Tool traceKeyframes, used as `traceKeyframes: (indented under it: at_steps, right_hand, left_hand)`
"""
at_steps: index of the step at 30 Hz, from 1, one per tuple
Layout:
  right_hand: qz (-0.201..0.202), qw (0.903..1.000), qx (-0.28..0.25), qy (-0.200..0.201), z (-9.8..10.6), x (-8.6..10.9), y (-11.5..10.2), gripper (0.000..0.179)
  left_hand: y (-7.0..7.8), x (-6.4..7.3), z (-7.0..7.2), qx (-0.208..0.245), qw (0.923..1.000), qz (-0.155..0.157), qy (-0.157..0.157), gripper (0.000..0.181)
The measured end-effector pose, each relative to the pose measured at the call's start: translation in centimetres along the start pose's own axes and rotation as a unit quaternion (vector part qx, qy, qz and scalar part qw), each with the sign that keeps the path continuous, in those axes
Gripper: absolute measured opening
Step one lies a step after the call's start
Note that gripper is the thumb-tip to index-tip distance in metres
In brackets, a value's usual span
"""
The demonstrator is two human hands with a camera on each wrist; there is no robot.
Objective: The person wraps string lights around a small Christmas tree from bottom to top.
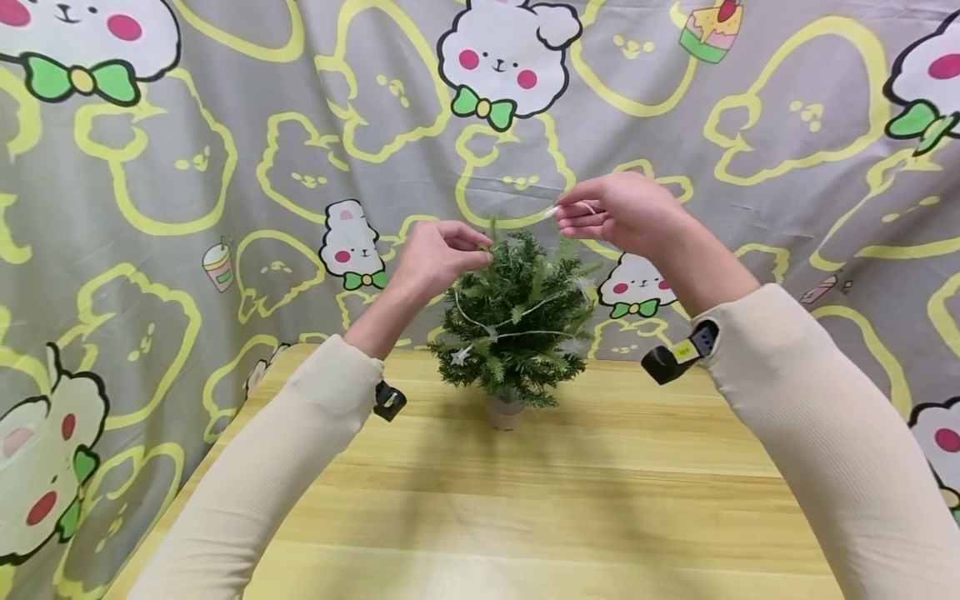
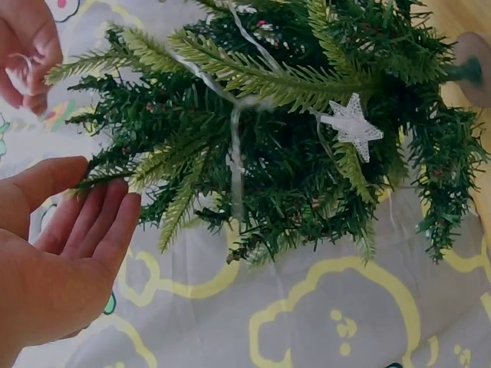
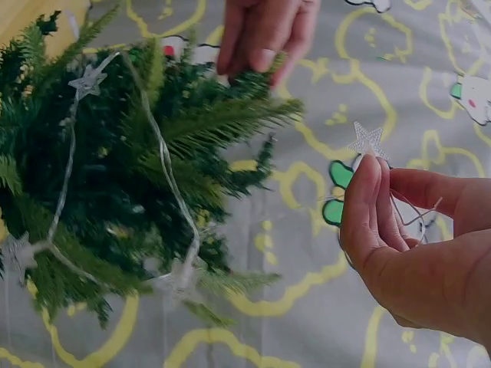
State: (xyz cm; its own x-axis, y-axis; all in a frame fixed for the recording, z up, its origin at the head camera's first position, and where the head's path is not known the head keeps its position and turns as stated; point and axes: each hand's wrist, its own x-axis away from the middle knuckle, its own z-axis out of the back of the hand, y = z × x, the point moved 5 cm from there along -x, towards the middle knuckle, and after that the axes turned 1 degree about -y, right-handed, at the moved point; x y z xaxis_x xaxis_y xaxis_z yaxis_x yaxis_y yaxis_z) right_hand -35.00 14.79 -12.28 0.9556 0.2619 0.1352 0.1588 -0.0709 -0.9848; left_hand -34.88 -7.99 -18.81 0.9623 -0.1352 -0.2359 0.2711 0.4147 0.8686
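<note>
A small artificial Christmas tree (image 1: 517,317) stands upright on the wooden table. White string lights with clear stars wind around it; one star (image 2: 355,129) hangs low among its branches. At the treetop, my left hand (image 1: 442,254) pinches a green branch tip (image 2: 107,180) between thumb and fingers. My right hand (image 1: 626,212) is raised to the right of the top. Between its thumb and fingers it pinches a clear star light (image 3: 368,139), with loose thin wire (image 3: 410,211) looping by the fingers. Other stars, such as one star (image 3: 88,80), rest on the branches.
The tree's small pot (image 1: 504,412) sits toward the back of the wooden table (image 1: 465,500). Close behind hangs a grey curtain (image 1: 420,183) with cartoon prints. A black wrist camera (image 1: 678,354) juts from the right sleeve, near the tree's side.
</note>
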Motion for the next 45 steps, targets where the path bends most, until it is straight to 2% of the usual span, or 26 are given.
traceKeyframes:
  at_steps: [9,13,18,21,25,30,34,45]
  right_hand:
    - [-0.003,0.9999,-0.011,-0.01,-3.4,-2.2,0.1,0.01]
    - [-0.01,0.9999,0.007,-0.004,-4.3,-3.0,0.3,0.016]
    - [-0.007,0.9984,0.049,0.028,-3.1,-3.8,1.1,0.021]
    - [0.001,0.9961,0.081,0.036,-1.8,-3.9,1.4,0.015]
    - [0.008,0.9888,0.148,0.019,-1.0,-3.7,1.9,0.007]
    - [0.012,0.9749,0.222,0.007,-0.9,-3.9,2.9,0.025]
    - [0.012,0.9658,0.258,0.023,-0.9,-4.2,3.7,0.034]
    - [0.037,0.9448,0.321,0.052,-1.2,-4.7,4.4,0.027]
  left_hand:
    - [0.3,-0.2,-0.1,0.009,0.9999,-0.01,-0.005,0.027]
    - [0.4,-0.2,-0.1,0.011,0.9998,-0.013,-0.004,0.028]
    - [0.3,-0.2,-0.1,0.005,0.9999,-0.009,-0.001,0.027]
    - [0.3,-0.3,-0.1,0.0,1.0,-0.009,-0.001,0.027]
    - [0.1,-0.3,-0.1,0.003,1.0,-0.006,0.0,0.027]
    - [0.0,-0.3,0.1,0.009,1.0,0.0,0.002,0.024]
    - [0.1,-0.2,0.0,0.001,1.0,-0.004,0.001,0.024]
    - [0.0,-0.2,0.0,-0.005,1.0,-0.004,0.001,0.024]
